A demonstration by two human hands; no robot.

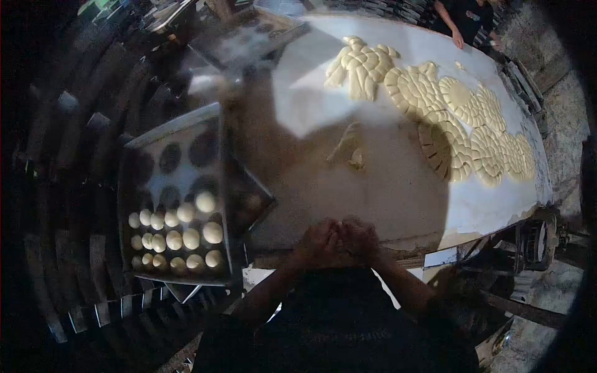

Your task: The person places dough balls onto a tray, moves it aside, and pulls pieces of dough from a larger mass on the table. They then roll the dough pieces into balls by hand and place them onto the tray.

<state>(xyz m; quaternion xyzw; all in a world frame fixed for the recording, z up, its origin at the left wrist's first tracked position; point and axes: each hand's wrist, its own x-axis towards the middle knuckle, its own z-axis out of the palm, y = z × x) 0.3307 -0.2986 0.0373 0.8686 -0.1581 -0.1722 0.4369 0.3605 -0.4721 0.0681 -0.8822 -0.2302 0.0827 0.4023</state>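
Note:
My left hand (318, 241) and my right hand (359, 239) are close together over the front edge of the table (398, 211), in shadow. Their fingers are curled in toward each other. Whatever lies between them is too dark to make out. Beyond my hands, a few loose pieces of dough (348, 148) lie on the shaded tabletop. Further right spreads a large group of pale dough cut into many segments (454, 124), some of it in rounds. A separate heap of cut dough (360, 65) sits toward the far side.
At my left stands a dark tray (222, 186) with rows of dough balls (174, 239) in its nearer part. Another tray (273, 43) is at the far left corner of the table. Another person (466, 22) stands at the far right edge, a hand on the table.

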